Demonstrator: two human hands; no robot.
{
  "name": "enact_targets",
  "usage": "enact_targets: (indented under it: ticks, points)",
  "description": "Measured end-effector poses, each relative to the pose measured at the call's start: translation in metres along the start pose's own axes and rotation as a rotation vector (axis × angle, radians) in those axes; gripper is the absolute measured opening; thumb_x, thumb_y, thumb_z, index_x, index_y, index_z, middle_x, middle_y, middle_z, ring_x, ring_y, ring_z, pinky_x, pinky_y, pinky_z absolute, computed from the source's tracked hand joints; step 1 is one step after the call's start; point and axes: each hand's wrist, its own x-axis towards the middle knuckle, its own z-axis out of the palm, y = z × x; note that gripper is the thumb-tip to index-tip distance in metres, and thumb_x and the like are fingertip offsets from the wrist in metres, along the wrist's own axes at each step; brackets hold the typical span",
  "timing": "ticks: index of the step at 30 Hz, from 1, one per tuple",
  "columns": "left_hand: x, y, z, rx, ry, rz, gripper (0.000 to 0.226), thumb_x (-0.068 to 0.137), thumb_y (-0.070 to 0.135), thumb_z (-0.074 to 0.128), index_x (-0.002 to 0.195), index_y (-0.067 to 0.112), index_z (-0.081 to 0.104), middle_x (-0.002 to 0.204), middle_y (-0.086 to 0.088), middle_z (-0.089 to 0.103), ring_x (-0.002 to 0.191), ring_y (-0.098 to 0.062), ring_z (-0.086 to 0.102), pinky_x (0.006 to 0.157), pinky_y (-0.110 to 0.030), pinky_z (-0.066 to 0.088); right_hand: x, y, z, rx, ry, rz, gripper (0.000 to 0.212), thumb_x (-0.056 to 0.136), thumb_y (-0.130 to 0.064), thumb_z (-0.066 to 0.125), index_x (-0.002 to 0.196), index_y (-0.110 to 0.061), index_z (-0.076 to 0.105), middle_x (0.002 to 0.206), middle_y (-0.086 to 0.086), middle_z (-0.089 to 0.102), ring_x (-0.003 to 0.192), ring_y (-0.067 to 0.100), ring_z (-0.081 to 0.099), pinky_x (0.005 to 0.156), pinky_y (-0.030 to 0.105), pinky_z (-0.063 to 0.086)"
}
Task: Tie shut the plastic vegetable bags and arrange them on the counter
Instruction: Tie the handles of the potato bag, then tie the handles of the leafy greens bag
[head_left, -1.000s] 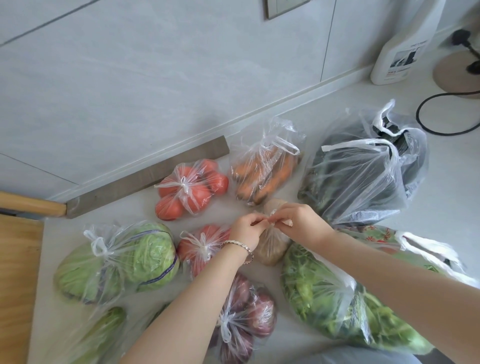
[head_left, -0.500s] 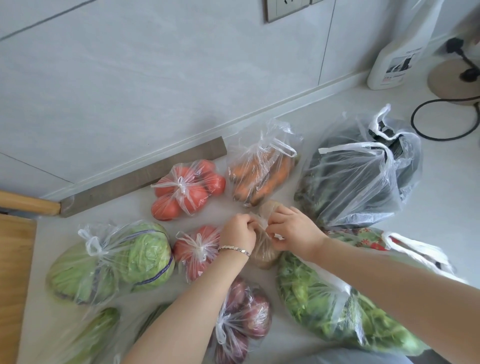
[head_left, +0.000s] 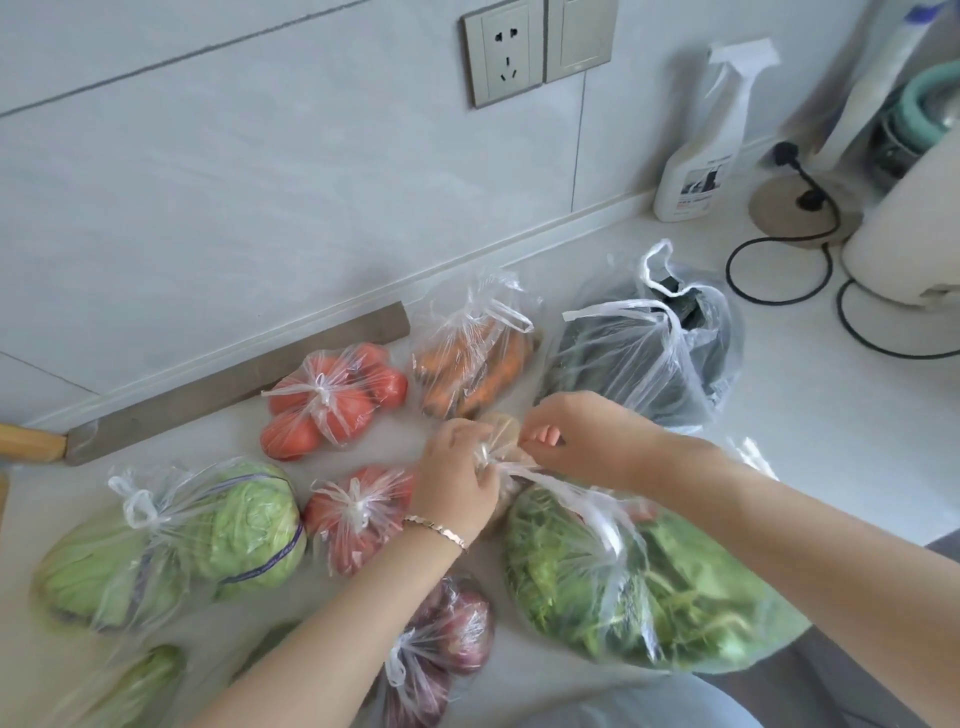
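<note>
A small clear bag of brown potatoes (head_left: 503, 430) lies mid-counter. My left hand (head_left: 457, 478) and my right hand (head_left: 582, 431) both pinch its twisted plastic top between them. Around it lie tied bags: tomatoes (head_left: 332, 405) at the back, a second tomato bag (head_left: 358, 514), carrots (head_left: 472, 364), cabbage (head_left: 171, 545), red onions (head_left: 447, 644) and leafy greens (head_left: 639, 587). A bag of dark vegetables (head_left: 649, 353) stands behind my right hand with its handles loose.
A long cleaver (head_left: 228, 384) lies along the wall, its wooden handle at the left edge. A spray bottle (head_left: 701, 145), black cable (head_left: 779, 270), paper towel roll (head_left: 909, 228) and a wall socket (head_left: 501, 52) are at the back right. Another green bag (head_left: 140, 680) lies bottom left.
My hands have drawn slightly apart, pulling the potato bag's plastic taut between them. The view has tilted up, showing the socket and more of the right counter.
</note>
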Motion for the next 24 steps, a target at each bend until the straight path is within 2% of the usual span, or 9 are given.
enact_targets:
  ticks: [2,4,8,12,14,16,18,20,24]
  points:
    - [-0.012,0.026,0.003,-0.107,-0.233,0.075,0.046,0.086,0.034,0.057,0.128,0.017,0.045,0.130,0.001,0.050,0.120,-0.011,0.045,0.103,-0.022,0.033,-0.035,0.001,-0.016,-0.088,0.123,-0.089,0.023,0.090,-0.022,0.048,0.092,-0.013,0.069,0.092,-0.001,0.067,0.082,0.015,0.061,0.078,0.033,0.053]
    - [-0.022,0.047,0.010,-0.009,-0.419,0.215,0.067,0.079,0.052,0.059,0.134,0.022,0.036,0.140,0.006,0.038,0.129,-0.009,0.035,0.108,-0.025,0.026,-0.066,0.010,-0.025,-0.201,0.419,-0.251,0.026,0.088,-0.024,0.047,0.084,-0.012,0.069,0.083,0.000,0.066,0.076,0.016,0.060,0.071,0.027,0.052]
    - [-0.026,0.064,0.035,0.395,-0.470,0.426,0.077,0.078,0.049,0.061,0.139,0.023,0.023,0.148,0.002,0.024,0.136,-0.019,0.022,0.113,-0.037,0.017,-0.102,0.064,-0.021,-0.405,0.837,-0.353,0.014,0.085,-0.015,0.058,0.094,-0.008,0.066,0.096,0.006,0.061,0.094,0.022,0.054,0.084,0.025,0.046]
    - [-0.025,0.070,0.045,0.564,-0.382,0.428,0.037,0.089,0.027,0.051,0.123,0.015,0.044,0.127,-0.003,0.053,0.122,-0.023,0.042,0.107,-0.037,0.025,-0.115,0.111,0.004,-0.333,0.839,0.230,0.076,0.072,-0.021,0.074,0.134,-0.012,0.031,0.133,0.014,0.031,0.125,0.033,0.027,0.108,0.050,0.027]
    - [-0.028,0.070,0.040,0.478,-0.369,0.419,0.022,0.087,0.019,0.049,0.109,0.014,0.052,0.113,-0.003,0.059,0.111,-0.023,0.050,0.098,-0.032,0.030,-0.120,0.110,0.010,0.000,0.803,0.550,0.093,0.073,-0.023,0.075,0.143,-0.010,0.015,0.143,0.019,0.023,0.133,0.032,0.018,0.111,0.050,0.022]
    - [-0.030,0.068,0.030,0.408,-0.411,0.425,0.018,0.084,0.011,0.048,0.100,0.014,0.054,0.106,-0.004,0.058,0.102,-0.025,0.053,0.085,-0.031,0.036,-0.121,0.108,0.008,0.373,0.720,0.725,0.091,0.076,-0.030,0.072,0.144,-0.007,0.016,0.137,0.016,0.039,0.127,0.030,0.036,0.102,0.042,0.035]
    - [-0.031,0.063,0.017,0.383,-0.428,0.438,0.019,0.082,0.008,0.047,0.098,0.016,0.053,0.100,-0.002,0.056,0.094,-0.025,0.055,0.076,-0.031,0.043,-0.118,0.108,0.006,0.717,0.598,0.774,0.065,0.080,-0.034,0.067,0.131,-0.003,0.043,0.100,0.005,0.066,0.093,0.023,0.059,0.079,0.032,0.046]
    - [-0.030,0.060,0.002,0.349,-0.366,0.468,0.018,0.081,0.008,0.045,0.088,0.020,0.056,0.087,0.004,0.052,0.081,-0.023,0.055,0.071,-0.034,0.047,-0.114,0.106,0.008,0.806,0.546,0.735,0.033,0.088,-0.034,0.057,0.095,-0.003,0.066,0.065,-0.008,0.070,0.067,0.019,0.057,0.069,0.030,0.048]
    - [-0.017,0.059,-0.031,0.277,-0.074,0.679,0.025,0.060,-0.006,0.049,0.053,0.016,0.059,0.063,0.003,0.057,0.056,-0.022,0.056,0.058,-0.032,0.043,-0.108,0.089,-0.005,0.685,0.638,0.452,0.052,0.098,-0.035,0.031,0.056,-0.014,0.051,0.053,-0.007,0.063,0.053,0.016,0.042,0.048,0.018,0.036]
